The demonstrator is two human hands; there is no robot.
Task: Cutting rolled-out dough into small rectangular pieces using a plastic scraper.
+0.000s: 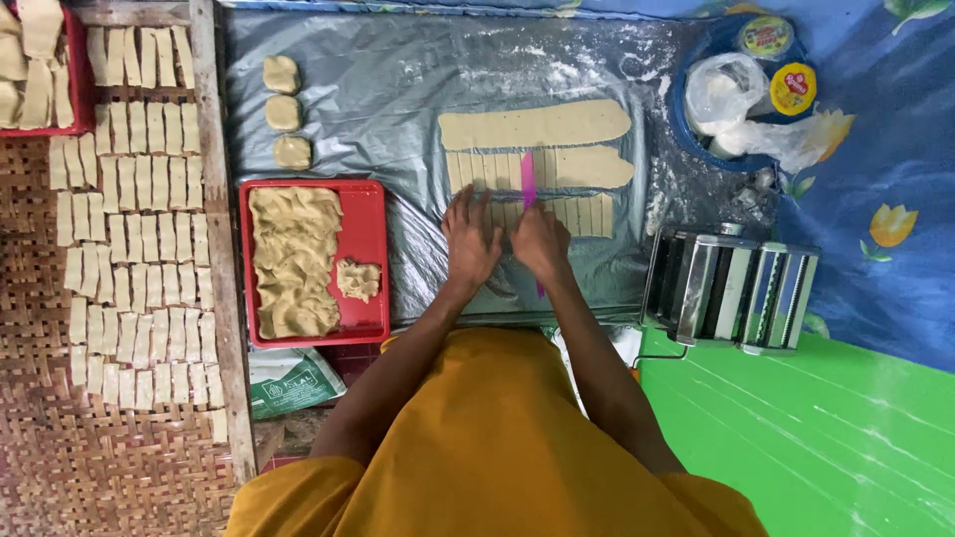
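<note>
My right hand (542, 242) pinches a pink cutter (528, 179) over dough strips (587, 167); left hand (470, 239) spread flat. Red tray (370, 234) holds dough scraps (291, 261).

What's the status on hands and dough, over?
Left hand flat on cut dough strips. Right hand gripping pink cutter. Nothing in the way.

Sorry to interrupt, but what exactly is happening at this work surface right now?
A person is cutting flat dough sheets into small strips on a floured plastic sheet. The right hand holds a pink cutter across the dough, while the left hand rests flat beside it. One long sheet above is uncut. A red tray holds dough scraps, cut strips lie in rows on a woven mat, and a metal pasta roller stands to the right.
</note>
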